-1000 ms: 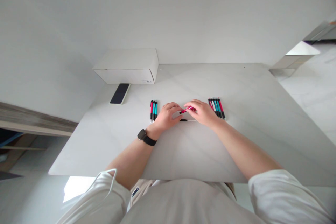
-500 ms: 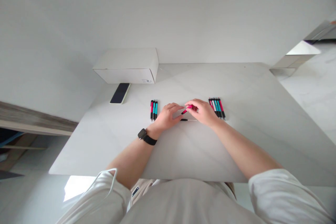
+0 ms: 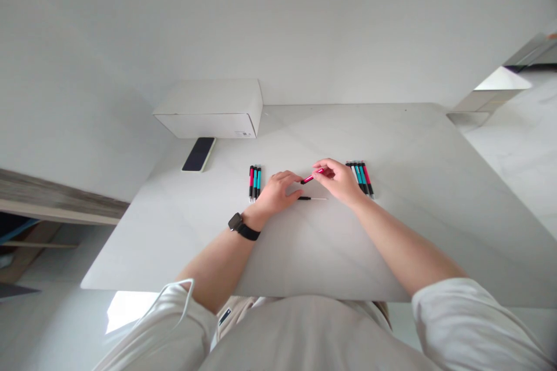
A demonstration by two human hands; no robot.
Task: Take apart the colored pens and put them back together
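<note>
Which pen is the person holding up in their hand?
The pink pen, pinched in the right hand. The other pens aren't held: they lie side by side on the table in a left group and a right group.

L pens (image 3: 255,183), R pens (image 3: 360,179), phone (image 3: 199,154) far L, box (image 3: 209,110) behind it

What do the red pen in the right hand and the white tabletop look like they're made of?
The red pen in the right hand looks like glossy plastic, judging by its bright sheen, though painted metal is possible at this size. The white tabletop looks like polished stone or ceramic: smooth and pale, with faint grey veining and a soft sheen.
</note>
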